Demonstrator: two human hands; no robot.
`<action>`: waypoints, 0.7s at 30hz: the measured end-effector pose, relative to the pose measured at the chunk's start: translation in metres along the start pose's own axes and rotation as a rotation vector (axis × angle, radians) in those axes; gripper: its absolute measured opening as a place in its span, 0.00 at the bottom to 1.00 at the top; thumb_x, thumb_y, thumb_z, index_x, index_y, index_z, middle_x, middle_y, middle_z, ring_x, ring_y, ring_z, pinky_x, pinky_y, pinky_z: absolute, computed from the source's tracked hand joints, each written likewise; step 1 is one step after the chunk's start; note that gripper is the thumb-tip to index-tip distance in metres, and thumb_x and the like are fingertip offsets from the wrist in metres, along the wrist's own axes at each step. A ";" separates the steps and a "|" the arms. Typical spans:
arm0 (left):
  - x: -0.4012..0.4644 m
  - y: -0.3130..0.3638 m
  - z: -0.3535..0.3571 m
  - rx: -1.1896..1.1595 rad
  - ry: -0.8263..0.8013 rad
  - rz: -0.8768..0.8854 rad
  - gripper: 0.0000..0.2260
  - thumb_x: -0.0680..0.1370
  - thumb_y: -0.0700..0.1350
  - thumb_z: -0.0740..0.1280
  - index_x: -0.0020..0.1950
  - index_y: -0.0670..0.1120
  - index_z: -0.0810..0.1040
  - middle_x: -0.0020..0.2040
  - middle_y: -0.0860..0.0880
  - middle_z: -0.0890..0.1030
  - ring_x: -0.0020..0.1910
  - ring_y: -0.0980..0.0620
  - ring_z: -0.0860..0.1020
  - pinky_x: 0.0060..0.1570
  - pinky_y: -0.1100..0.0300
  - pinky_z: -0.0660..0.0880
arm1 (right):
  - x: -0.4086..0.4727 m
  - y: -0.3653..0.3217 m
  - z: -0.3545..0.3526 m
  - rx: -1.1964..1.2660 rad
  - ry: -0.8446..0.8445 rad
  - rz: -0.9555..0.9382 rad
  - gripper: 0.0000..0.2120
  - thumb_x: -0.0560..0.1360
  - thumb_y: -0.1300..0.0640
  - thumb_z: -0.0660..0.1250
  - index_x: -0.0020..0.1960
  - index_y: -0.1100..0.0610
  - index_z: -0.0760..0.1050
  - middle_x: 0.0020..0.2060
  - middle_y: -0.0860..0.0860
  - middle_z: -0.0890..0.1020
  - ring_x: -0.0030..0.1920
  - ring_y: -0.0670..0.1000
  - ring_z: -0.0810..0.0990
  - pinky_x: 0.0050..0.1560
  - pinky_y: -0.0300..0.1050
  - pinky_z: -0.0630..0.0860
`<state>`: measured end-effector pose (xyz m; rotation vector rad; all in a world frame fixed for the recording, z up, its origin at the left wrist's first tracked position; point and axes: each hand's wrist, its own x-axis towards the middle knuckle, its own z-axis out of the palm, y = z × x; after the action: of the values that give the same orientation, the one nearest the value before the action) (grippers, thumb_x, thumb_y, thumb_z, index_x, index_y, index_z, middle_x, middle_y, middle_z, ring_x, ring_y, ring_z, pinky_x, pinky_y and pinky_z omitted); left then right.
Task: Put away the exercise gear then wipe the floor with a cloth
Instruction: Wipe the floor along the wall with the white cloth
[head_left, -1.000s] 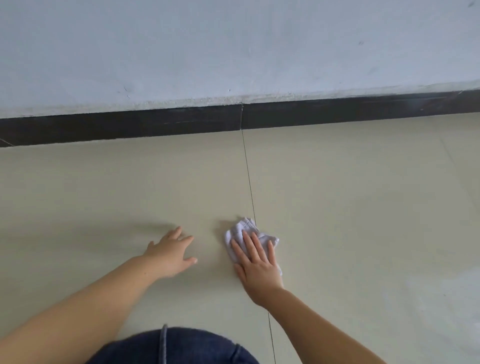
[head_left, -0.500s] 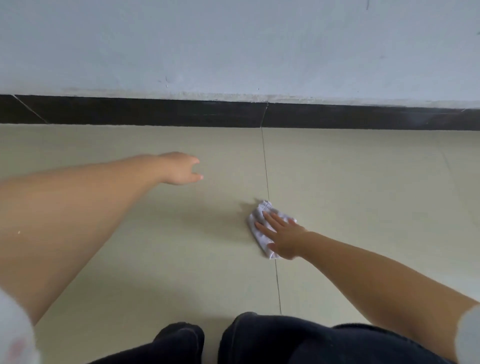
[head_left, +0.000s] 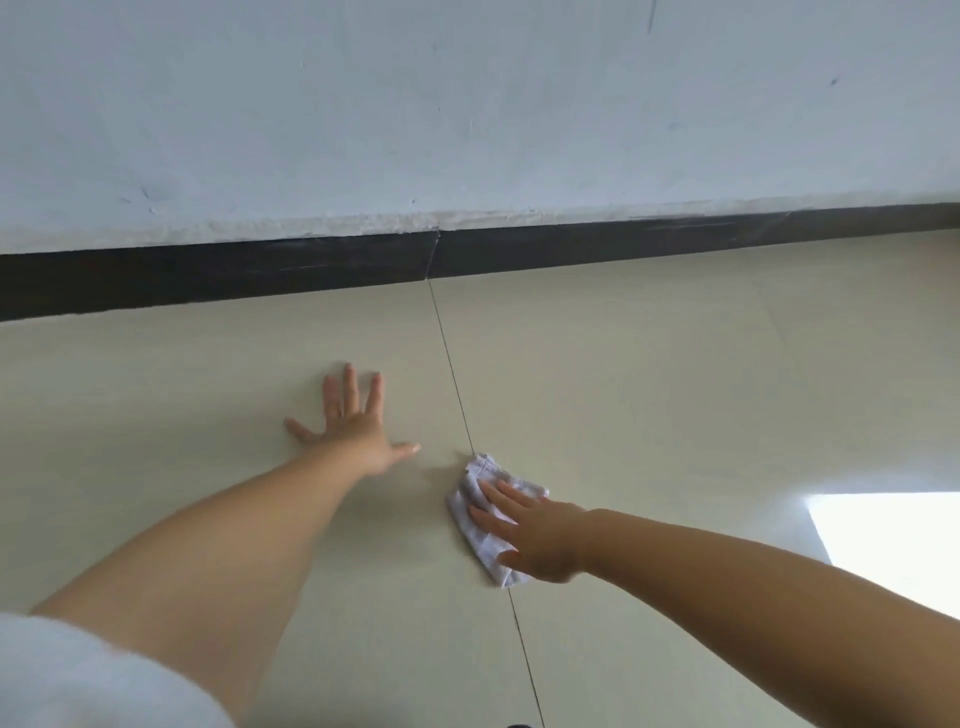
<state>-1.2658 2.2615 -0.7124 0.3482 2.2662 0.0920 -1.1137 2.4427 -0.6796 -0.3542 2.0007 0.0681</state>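
Observation:
A small crumpled white cloth (head_left: 470, 506) lies on the beige tiled floor (head_left: 649, 395), across a thin tile joint. My right hand (head_left: 535, 535) presses flat on the cloth from the right, its fingers spread over it. My left hand (head_left: 356, 423) rests flat on the bare floor to the left of the joint, fingers spread wide, holding nothing. No exercise gear is in sight.
A dark skirting board (head_left: 311, 270) runs along the foot of a pale wall (head_left: 467, 104) just beyond the hands. A bright patch of light (head_left: 888, 535) falls on the floor at the right.
My left hand has come down from the air and now lies flat on the floor. The right hand stays on the cloth. My knees have dropped out of view.

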 end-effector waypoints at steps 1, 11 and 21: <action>0.004 -0.006 0.004 -0.018 -0.001 0.009 0.49 0.71 0.70 0.62 0.74 0.56 0.29 0.72 0.50 0.24 0.73 0.47 0.27 0.65 0.27 0.44 | -0.001 0.001 -0.009 -0.031 -0.050 -0.006 0.30 0.83 0.48 0.48 0.77 0.53 0.33 0.76 0.55 0.33 0.76 0.55 0.34 0.74 0.60 0.50; 0.009 -0.016 0.010 0.004 -0.049 0.039 0.49 0.70 0.72 0.59 0.70 0.57 0.23 0.64 0.52 0.17 0.72 0.47 0.25 0.63 0.27 0.37 | 0.008 -0.079 0.015 0.563 0.135 0.277 0.34 0.80 0.48 0.45 0.72 0.53 0.22 0.65 0.54 0.20 0.68 0.52 0.23 0.75 0.58 0.48; 0.013 -0.013 0.015 0.002 -0.080 -0.028 0.50 0.70 0.69 0.63 0.68 0.58 0.22 0.64 0.54 0.17 0.71 0.47 0.24 0.64 0.28 0.36 | 0.085 0.056 -0.055 0.465 0.474 0.351 0.26 0.81 0.41 0.39 0.74 0.40 0.29 0.72 0.51 0.26 0.72 0.56 0.25 0.68 0.70 0.32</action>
<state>-1.2658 2.2525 -0.7339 0.3159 2.1913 0.0603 -1.2118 2.4658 -0.7370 0.3103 2.4441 -0.2820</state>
